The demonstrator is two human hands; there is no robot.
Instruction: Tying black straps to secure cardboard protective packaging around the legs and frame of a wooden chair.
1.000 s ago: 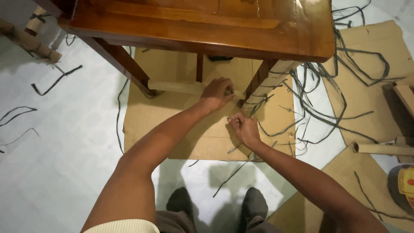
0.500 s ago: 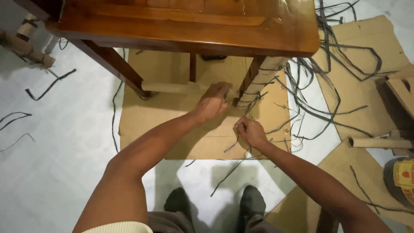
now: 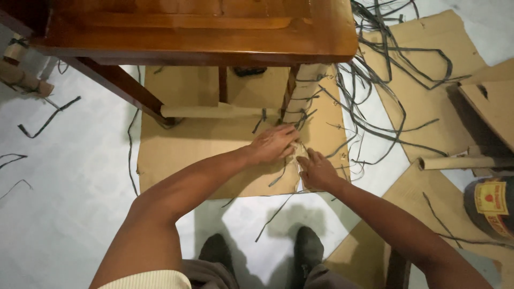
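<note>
Evenly lit from overhead, fairly bright; soft glare along the glossy brown wooden table top (image 3: 214, 32), a soft shadow on the pale tiled floor (image 3: 64, 225) near the feet; mild wide-angle bending at the edges, slight softness throughout

Paper-wrapped table leg (image 3: 300, 101) at your hands

It stands upright on the cardboard sheet (image 3: 203, 150), tan wrapping loosely bound with dark strips.

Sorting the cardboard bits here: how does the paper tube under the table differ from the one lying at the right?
The tube under the table is longer, lying between the table's legs on a cardboard sheet. The tube at the right looks shorter, its open end showing, resting near a can. Both are tan and lie flat.
</note>
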